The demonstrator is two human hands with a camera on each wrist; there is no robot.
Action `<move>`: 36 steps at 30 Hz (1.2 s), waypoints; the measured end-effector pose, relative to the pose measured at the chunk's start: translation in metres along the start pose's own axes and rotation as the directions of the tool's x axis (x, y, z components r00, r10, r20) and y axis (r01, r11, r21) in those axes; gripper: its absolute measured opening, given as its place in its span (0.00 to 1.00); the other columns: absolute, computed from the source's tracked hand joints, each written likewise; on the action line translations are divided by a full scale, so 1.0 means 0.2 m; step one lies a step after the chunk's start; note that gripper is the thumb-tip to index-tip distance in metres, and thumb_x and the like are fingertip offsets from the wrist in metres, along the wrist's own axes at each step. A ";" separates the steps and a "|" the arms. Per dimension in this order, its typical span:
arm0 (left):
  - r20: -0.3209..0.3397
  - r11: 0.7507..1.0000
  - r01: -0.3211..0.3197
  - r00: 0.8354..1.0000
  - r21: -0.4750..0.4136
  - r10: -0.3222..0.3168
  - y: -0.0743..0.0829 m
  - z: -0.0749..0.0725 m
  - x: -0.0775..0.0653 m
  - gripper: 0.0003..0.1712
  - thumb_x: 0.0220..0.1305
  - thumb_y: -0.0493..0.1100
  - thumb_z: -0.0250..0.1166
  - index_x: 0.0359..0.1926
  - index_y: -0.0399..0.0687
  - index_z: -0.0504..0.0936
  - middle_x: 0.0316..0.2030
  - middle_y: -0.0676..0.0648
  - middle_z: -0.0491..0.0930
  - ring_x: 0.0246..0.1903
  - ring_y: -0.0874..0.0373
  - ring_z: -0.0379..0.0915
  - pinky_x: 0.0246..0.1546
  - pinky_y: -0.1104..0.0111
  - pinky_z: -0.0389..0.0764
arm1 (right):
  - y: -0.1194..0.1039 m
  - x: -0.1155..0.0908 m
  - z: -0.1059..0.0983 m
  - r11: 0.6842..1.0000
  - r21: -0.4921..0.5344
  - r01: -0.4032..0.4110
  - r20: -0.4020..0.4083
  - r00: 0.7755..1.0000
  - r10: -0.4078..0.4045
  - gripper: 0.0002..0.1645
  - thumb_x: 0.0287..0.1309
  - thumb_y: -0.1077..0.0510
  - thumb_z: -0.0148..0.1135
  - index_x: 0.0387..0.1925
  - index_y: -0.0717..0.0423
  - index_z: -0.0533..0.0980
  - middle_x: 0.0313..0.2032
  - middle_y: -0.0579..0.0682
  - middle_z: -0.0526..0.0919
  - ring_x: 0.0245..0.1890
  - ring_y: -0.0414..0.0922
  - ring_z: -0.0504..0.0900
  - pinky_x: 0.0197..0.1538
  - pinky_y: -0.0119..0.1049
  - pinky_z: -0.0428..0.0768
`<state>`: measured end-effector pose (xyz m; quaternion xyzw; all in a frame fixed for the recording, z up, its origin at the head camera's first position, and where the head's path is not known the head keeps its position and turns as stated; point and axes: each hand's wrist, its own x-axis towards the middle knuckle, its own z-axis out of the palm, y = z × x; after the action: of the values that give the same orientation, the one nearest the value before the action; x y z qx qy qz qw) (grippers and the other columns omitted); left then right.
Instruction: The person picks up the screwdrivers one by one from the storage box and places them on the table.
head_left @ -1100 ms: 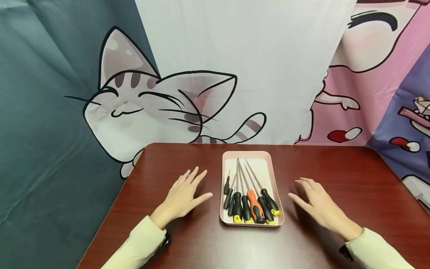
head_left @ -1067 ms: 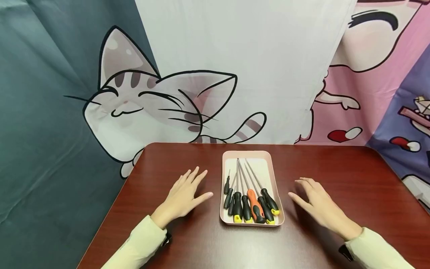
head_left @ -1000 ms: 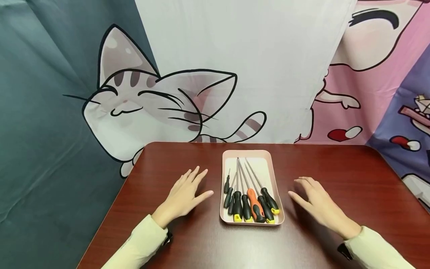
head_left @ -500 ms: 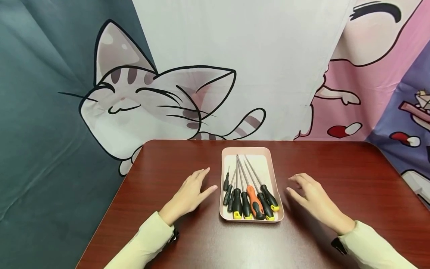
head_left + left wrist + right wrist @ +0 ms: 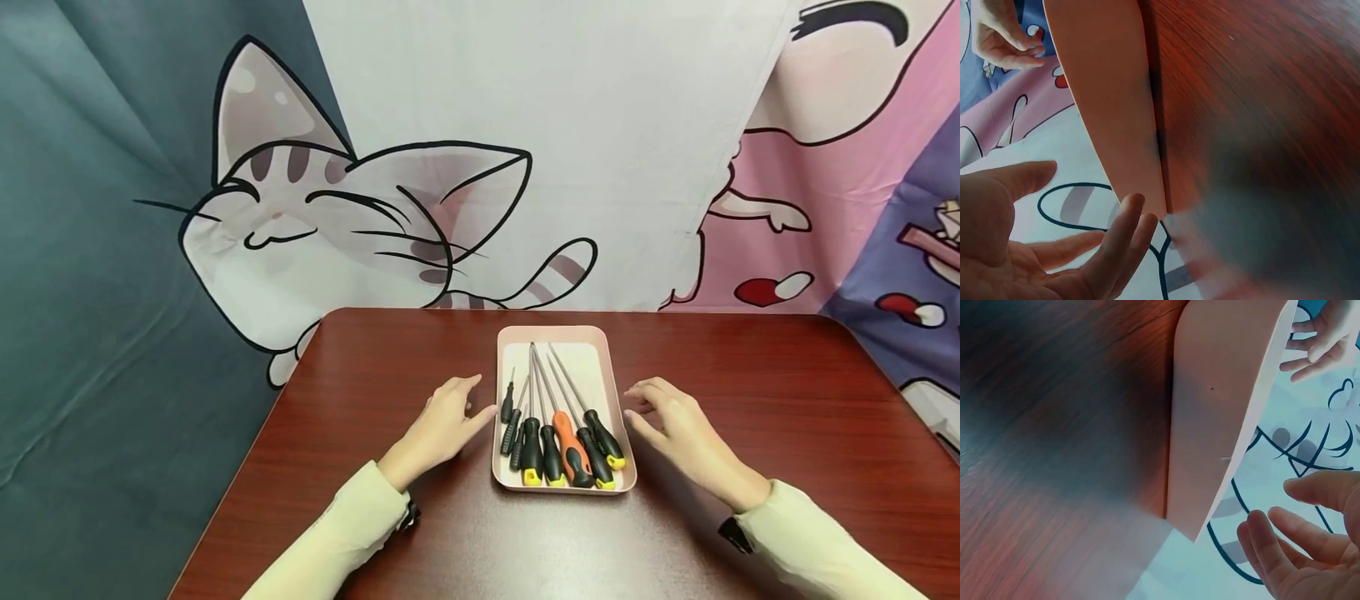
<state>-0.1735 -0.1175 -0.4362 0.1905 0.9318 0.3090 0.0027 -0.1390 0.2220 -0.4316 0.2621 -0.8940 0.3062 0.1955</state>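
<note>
A shallow pink tray (image 5: 555, 490) with a white bottom stands on the table and holds several screwdrivers, their shafts pointing to the far end. Most have black handles, some with yellow ends; an orange screwdriver (image 5: 572, 448) lies among them. Just left of the tray is my left hand (image 5: 438, 427), thumb tip right at its rim, fingers relaxed and holding nothing. On the other side my right hand (image 5: 681, 432) has its fingertips close to the right rim, loosely bent, also holding nothing. Both wrist views show the tray's outer side wall (image 5: 1110, 94) beside the fingers.
The dark red wooden table (image 5: 555, 550) reaches back to a hanging printed cloth (image 5: 615, 100) with a cartoon cat. The table's far edge lies a little beyond the tray.
Both hands have moved inward toward the tray, the left to the right and the right to the left. The view has tipped down slightly; tray and screwdrivers keep their place.
</note>
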 end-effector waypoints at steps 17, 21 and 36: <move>0.015 0.995 0.103 0.995 -0.014 -0.103 0.05 0.09 0.10 0.30 0.65 0.46 0.67 0.59 0.27 0.76 0.43 0.37 0.80 0.46 0.44 0.78 0.52 0.49 0.76 | -0.05 0.08 0.09 0.995 0.046 0.088 0.057 0.994 -0.091 0.14 0.48 0.76 0.69 0.38 0.66 0.80 0.34 0.53 0.81 0.29 0.44 0.84 0.31 0.36 0.84; 0.015 0.995 0.104 0.994 0.009 -0.104 0.05 0.11 0.11 0.28 0.63 0.42 0.67 0.59 0.27 0.76 0.39 0.42 0.81 0.48 0.41 0.76 0.53 0.47 0.74 | -0.08 0.10 0.13 0.997 -0.026 0.069 0.090 0.994 -0.066 0.13 0.47 0.76 0.69 0.37 0.68 0.79 0.32 0.56 0.81 0.28 0.46 0.83 0.31 0.36 0.83; 0.060 0.976 0.168 0.985 -0.137 -0.161 0.05 0.12 0.14 0.21 0.64 0.35 0.63 0.57 0.29 0.78 0.30 0.53 0.81 0.13 0.66 0.78 0.26 0.73 0.81 | -0.13 0.10 0.25 0.968 -0.250 -0.036 0.167 0.983 0.080 0.17 0.45 0.72 0.72 0.22 0.60 0.69 0.22 0.51 0.70 0.21 0.53 0.77 0.25 0.45 0.76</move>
<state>-0.1937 -0.0857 -0.4471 0.1194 0.9198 0.3682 0.0643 -0.1494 0.1646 -0.4476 0.2357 -0.9461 0.1742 0.1378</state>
